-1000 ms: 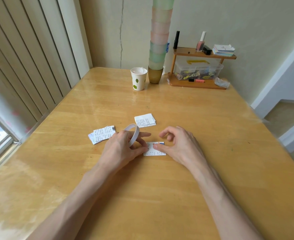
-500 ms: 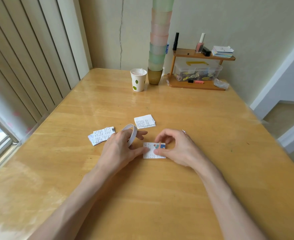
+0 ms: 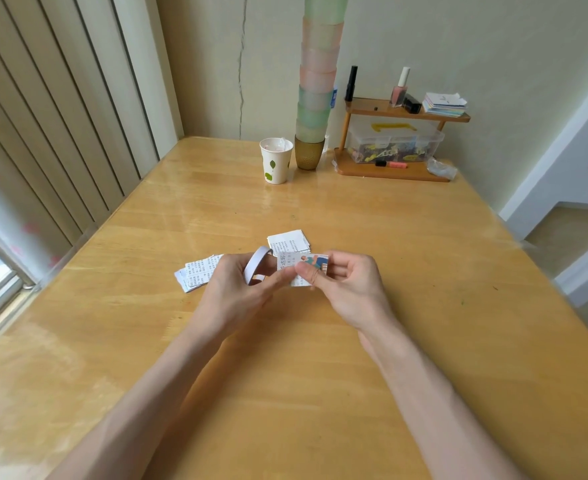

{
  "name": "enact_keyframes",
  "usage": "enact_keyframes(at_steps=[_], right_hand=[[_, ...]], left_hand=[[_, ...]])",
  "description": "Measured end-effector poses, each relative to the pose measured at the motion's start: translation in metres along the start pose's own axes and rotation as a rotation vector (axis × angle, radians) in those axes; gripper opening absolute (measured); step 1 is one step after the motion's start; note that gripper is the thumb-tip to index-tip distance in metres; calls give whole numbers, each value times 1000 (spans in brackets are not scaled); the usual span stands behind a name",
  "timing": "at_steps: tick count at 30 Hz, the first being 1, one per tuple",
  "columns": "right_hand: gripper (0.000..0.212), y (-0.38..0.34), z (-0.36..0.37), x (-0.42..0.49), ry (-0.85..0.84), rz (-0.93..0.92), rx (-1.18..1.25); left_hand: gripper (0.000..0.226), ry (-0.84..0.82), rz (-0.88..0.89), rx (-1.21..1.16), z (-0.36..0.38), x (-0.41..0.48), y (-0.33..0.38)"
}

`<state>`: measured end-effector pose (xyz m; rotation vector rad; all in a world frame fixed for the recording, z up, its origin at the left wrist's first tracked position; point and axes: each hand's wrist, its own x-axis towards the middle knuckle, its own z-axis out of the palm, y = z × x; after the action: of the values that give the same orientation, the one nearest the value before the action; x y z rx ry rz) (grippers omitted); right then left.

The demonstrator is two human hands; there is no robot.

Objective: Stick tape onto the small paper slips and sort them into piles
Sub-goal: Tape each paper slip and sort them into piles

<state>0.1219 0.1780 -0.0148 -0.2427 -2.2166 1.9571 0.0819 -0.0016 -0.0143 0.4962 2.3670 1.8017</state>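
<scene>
The right hand (image 3: 348,289) pinches one paper slip (image 3: 288,263) clear of the table (image 3: 320,375). Just left of the slip, the left hand (image 3: 233,296) curls its fingers (image 3: 229,266) round the tape roll (image 3: 255,268), likely keeping tape within reach. The far pile (image 3: 287,241) lies behind the slip, the left pile (image 3: 197,271) farther left.

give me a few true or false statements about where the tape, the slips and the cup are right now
1. The right hand pinches a paper slip with a coloured picture on it. True.
2. The tape roll lies flat on the table. False: the left hand holds it up off the table.
3. Two piles of slips lie on the table, a left pile and a far pile. True.
4. The paper cup stands on the wooden shelf. False: it stands on the table, left of the stacked cups.
</scene>
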Motion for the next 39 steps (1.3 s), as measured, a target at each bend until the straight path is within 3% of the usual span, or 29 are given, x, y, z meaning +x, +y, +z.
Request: enact_keyframes(at_steps=[20,24,31,39], right_hand=[[12,6,8,-3,93,1,129],[5,8,10,-1,104,0,80],[8,8,11,-2,99,-26,105],[56,14,18,1,137,-94,4]], left_hand=[[32,66,32,39,4,-2,5],[21,47,45,8,5,-3,4],[33,84,61,36,6,-4,7],[23,97,60,14,5,-3,3]])
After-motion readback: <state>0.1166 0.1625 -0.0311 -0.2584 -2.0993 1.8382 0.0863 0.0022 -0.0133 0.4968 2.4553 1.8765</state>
